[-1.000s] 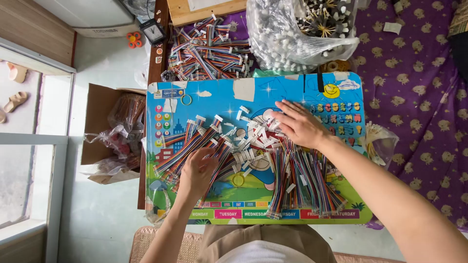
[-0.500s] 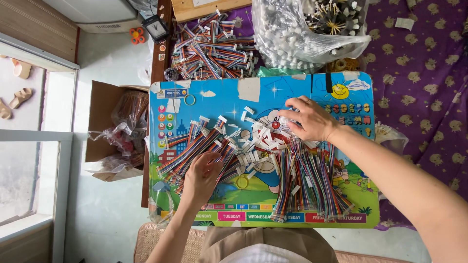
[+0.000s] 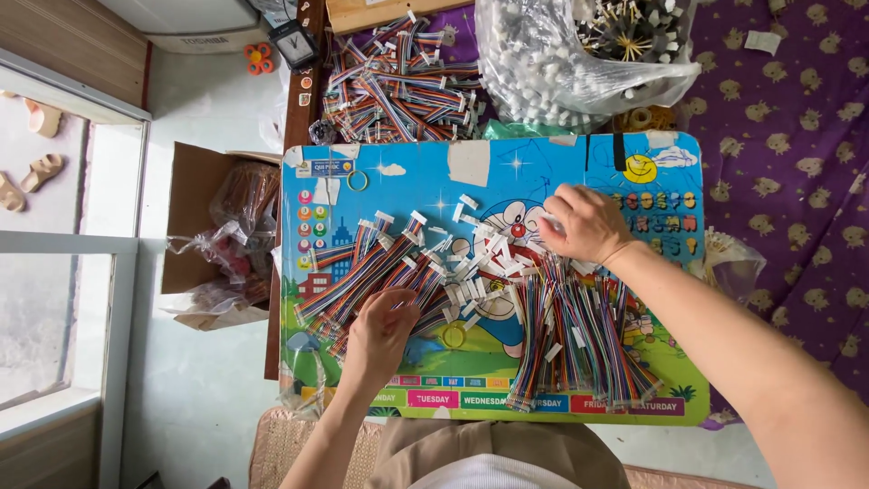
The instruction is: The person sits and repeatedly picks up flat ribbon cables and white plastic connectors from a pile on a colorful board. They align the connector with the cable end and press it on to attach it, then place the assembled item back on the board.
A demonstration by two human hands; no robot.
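Left hand (image 3: 380,330) curled, gripping rainbow ribbon cables (image 3: 362,272) near the board's (image 3: 579,163) front edge | right hand (image 3: 579,222) has slid rightward, fingers closed on white connectors (image 3: 480,263) mid-board | farther: cable pile (image 3: 398,86), plastic bag (image 3: 579,63).

Bright, even daylight; sharp, soft shadows

The left hand (image 3: 378,333) is held low, fingers curled downward, forearm rising from below. The right hand (image 3: 582,223) reaches further forward, palm down, its bare forearm stretching diagonally.
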